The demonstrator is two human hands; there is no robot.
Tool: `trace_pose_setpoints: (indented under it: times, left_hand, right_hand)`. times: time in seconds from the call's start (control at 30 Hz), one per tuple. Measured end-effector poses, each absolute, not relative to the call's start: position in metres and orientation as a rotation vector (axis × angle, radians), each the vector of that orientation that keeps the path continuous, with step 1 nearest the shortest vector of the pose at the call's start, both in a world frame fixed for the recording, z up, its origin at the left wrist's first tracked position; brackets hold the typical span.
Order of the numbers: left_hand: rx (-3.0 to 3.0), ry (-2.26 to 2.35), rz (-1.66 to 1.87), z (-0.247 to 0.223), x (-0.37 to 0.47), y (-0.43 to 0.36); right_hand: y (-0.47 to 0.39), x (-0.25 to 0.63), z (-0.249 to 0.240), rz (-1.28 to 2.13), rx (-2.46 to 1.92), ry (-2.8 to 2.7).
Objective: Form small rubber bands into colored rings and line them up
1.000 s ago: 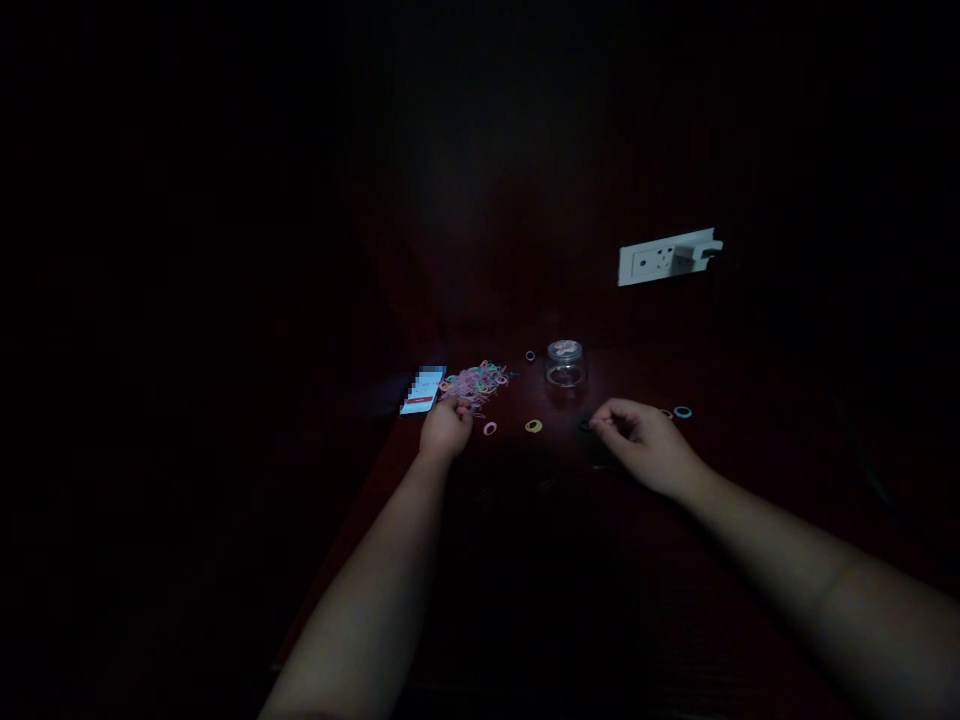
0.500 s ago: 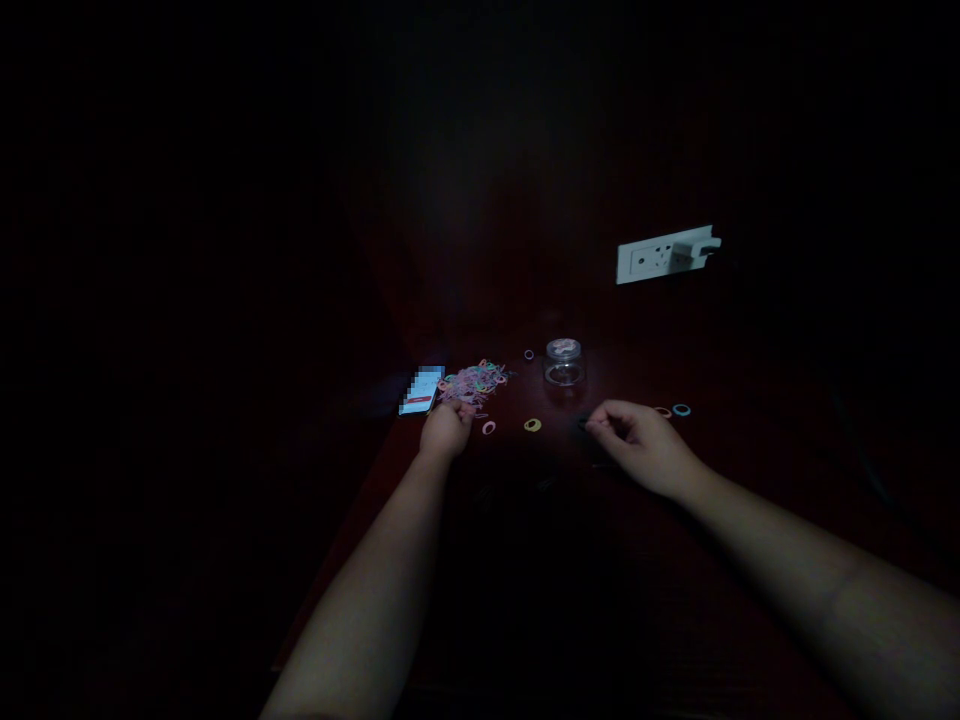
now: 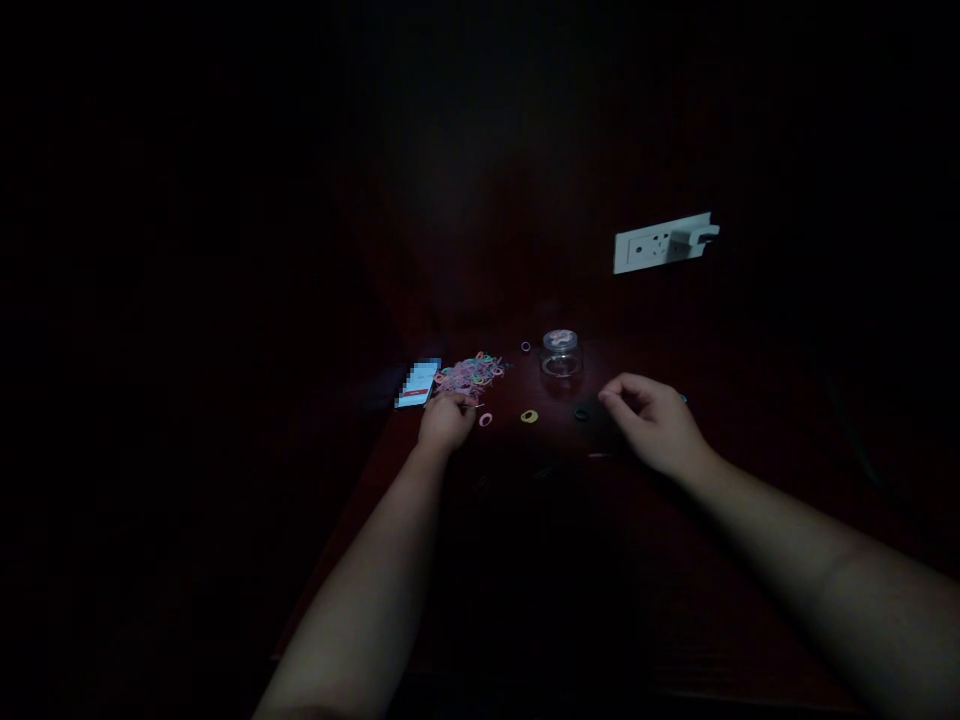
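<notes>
A pile of small pastel bands [image 3: 471, 374] lies on the dark red table. At its near edge is my left hand [image 3: 447, 422], fingers closed, with a thin light band showing at the fingertips. To the right, a pink band [image 3: 486, 420], yellow bands [image 3: 529, 416] and a dark band [image 3: 580, 413] lie in a row. My right hand [image 3: 649, 420] hovers right of the dark band, thumb and index finger pinched together; nothing can be made out between them. Behind the row stands a clear lidded jar [image 3: 561, 355].
A lit phone [image 3: 418, 383] lies left of the pile. One small ring [image 3: 526, 347] sits left of the jar. A white wall socket [image 3: 664, 244] with a plug is at the back right. Part of a blue band [image 3: 682, 398] shows behind my right hand.
My right hand has moved slightly right and up, away from the dark band, which now lies on the table. My left hand stays by the pile, a thin band now showing at its fingertips.
</notes>
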State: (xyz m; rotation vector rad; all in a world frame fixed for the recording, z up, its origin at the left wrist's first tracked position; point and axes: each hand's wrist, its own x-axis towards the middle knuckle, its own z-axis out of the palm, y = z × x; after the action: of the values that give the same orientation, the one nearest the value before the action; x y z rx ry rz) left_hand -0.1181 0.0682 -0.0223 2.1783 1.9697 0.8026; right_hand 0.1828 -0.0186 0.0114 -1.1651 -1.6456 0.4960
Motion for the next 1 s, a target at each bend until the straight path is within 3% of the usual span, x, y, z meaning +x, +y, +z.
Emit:
trace_pose_setpoints:
  times: [0.3,0.43,0.53,0.7,0.87,1.0]
  left_hand:
    - [2.192,1.994,0.778,-0.024,-0.119,0.070]
    - [2.174,2.036,0.807,-0.022,-0.117,0.069]
    - [2.153,2.066,0.886,-0.019,-0.116,0.068]
    - [2.178,1.984,1.015,-0.015,-0.113,0.065]
    - [2.199,1.864,1.106,-0.012,-0.109,0.059]
    - [2.233,1.748,1.152,-0.010,-0.105,0.056]
  right_hand:
    - [-0.023,0.173,0.006,0.668,-1.103,-1.966]
    - [-0.024,0.173,0.012,0.505,-1.024,-2.106]
    - [-0.015,0.188,0.016,0.359,-1.117,-1.947]
    - [0.006,0.218,0.013,0.433,-1.384,-1.595]
    - [0.014,0.236,0.010,0.437,-1.488,-1.583]
    - [0.012,0.245,0.009,0.656,-1.467,-1.756]
